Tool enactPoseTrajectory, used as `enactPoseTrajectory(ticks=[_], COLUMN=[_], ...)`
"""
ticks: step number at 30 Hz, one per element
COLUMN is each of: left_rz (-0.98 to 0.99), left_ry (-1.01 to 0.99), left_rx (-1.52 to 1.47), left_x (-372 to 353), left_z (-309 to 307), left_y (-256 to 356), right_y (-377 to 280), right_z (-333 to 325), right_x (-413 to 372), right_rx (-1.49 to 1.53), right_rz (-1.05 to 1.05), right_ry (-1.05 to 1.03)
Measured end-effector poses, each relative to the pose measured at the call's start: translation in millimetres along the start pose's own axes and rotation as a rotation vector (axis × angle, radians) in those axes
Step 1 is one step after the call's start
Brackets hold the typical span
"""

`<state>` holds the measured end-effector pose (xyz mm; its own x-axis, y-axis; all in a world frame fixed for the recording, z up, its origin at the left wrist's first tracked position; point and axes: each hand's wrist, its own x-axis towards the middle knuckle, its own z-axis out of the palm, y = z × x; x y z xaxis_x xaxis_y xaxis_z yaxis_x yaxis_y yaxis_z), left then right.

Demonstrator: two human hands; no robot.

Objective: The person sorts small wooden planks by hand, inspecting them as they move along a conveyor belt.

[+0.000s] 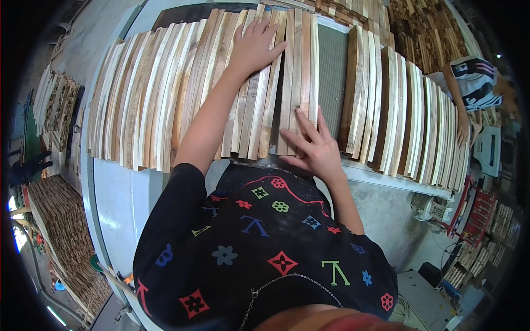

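Observation:
My left hand (pixel 256 48) lies open over the far ends of several wooden strips (pixel 212 60), its fingers spread. Closer to my body, my right hand (pixel 318 149) rests with fingers apart on the near ends of a small group of strips (pixel 300 71); its thumb is by their end edge. A narrow dark gap separates this small group from the long row on the left. To its right, a ribbed grey-green surface (pixel 332 66) shows between it and another row of strips (pixel 367 99). The strips are pale and brown, standing side by side.
A co-worker's arm (pixel 457 99) reaches to the right end of the row. Stacks of wood stand at the far right (pixel 425 33) and on the left floor (pixel 63 231). A motor (pixel 428 207) sits under the right side, near a red rack (pixel 477 212).

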<state>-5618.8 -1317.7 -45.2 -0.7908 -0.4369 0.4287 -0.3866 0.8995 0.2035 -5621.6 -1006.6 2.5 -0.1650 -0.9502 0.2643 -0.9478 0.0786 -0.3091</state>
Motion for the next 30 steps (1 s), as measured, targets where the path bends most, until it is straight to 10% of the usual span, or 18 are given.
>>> enactPoseTrajectory(ticks=[13, 24, 30], left_rz=[-0.004, 1.187, 0.999], left_ry=[-0.105, -0.386, -0.125], left_rx=[-0.063, -0.303, -0.825], left_x=[4.0, -4.0, -21.7], left_z=[-10.3, -83.4, -83.0], left_y=[5.2, 113.4, 180.9], right_y=[-25.7, -33.2, -86.2], right_z=[6.2, -126.5, -245.2], right_x=[47.2, -18.6, -24.5], right_rx=[-0.012, -0.182, -0.656], right_rz=[0.501, 0.318, 0.173], right_ry=[-0.015, -0.332, -0.452])
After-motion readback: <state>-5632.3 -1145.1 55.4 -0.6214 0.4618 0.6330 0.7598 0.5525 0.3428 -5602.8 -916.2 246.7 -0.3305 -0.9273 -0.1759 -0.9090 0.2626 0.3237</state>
